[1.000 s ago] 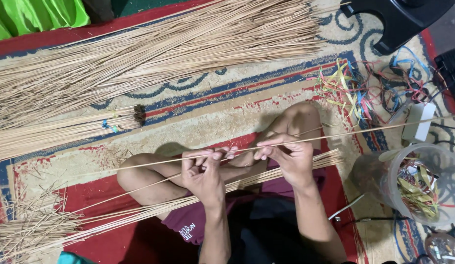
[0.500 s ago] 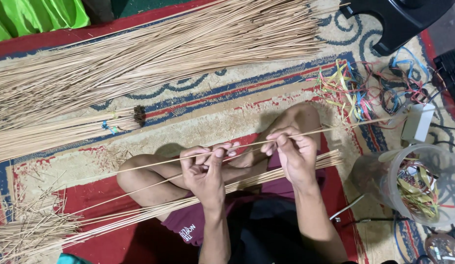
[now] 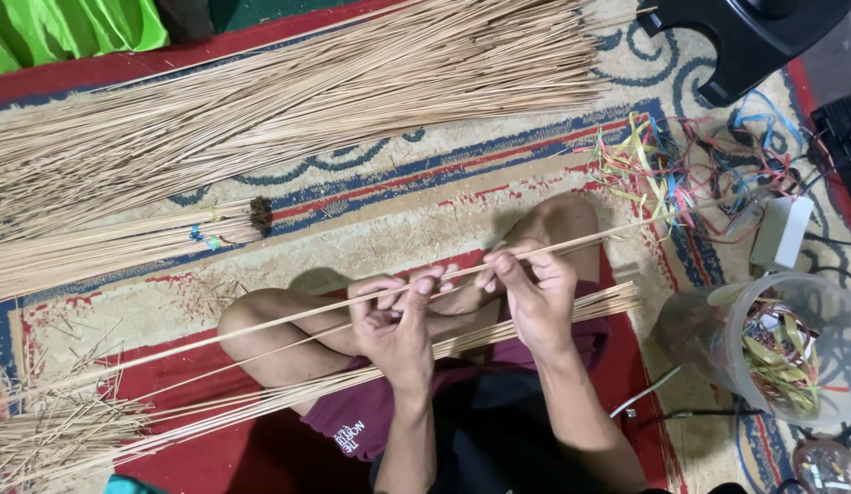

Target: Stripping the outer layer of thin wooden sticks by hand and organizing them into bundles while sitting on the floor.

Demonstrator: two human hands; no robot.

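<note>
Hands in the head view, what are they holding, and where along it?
Both hands, left and right, pinch one long thin stick near its middle, fingertips side by side.

Taking the clear plastic jar on the right as the anchor; it's got colourful strips stuffed inside; just above it sits a small white box, and up-left of that a messy tangle of coloured ribbons; a black stool is way above the jar at the top edge; far left of it there's a tied broom bundle on the patterned rug; green fabric in the far top-left corner.
</note>
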